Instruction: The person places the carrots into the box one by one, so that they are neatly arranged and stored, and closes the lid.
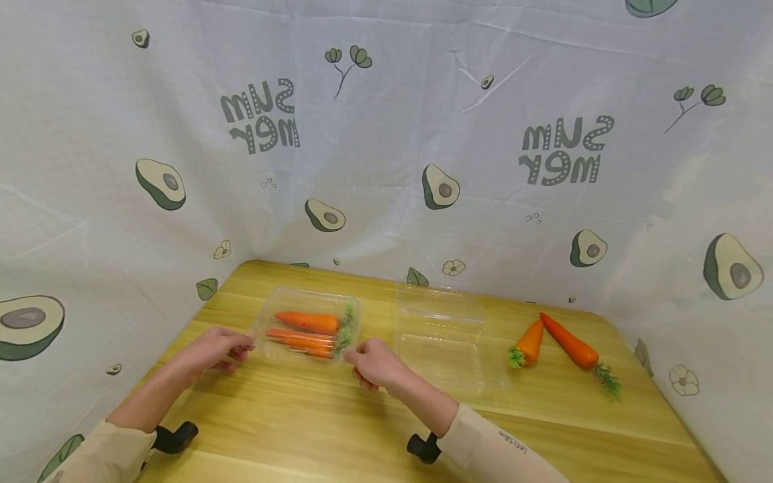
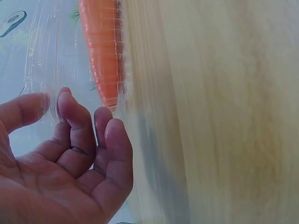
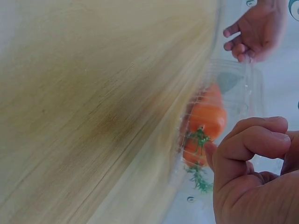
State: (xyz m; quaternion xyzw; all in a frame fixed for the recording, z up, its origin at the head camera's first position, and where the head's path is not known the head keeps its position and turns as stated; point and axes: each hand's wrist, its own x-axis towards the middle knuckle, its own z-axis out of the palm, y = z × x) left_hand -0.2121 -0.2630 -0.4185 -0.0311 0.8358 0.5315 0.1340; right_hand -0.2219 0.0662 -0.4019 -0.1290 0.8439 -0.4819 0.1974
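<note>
A clear plastic box (image 1: 314,300) with orange carrots (image 1: 309,322) inside, their green tops toward the right, sits at the left-middle of the wooden table. My left hand (image 1: 217,349) pinches the box's left edge between thumb and forefinger, the other fingers loosely bent. At the near right corner, my right hand (image 1: 377,362) pinches the rim with curled fingers. Seen from the left wrist, a carrot (image 2: 103,51) lies behind the ribbed plastic wall beside the fingertips. In the right wrist view, green carrot tops (image 3: 200,137) show through the wall near the curled right fingers.
An open clear plastic container (image 1: 443,362) with its lid (image 1: 443,303) folded back stands right of the box. Farther right lie a short carrot (image 1: 531,341) and a longer carrot (image 1: 570,343), tips nearly together. A printed white cloth (image 1: 386,134) hangs behind the wooden table (image 1: 290,429).
</note>
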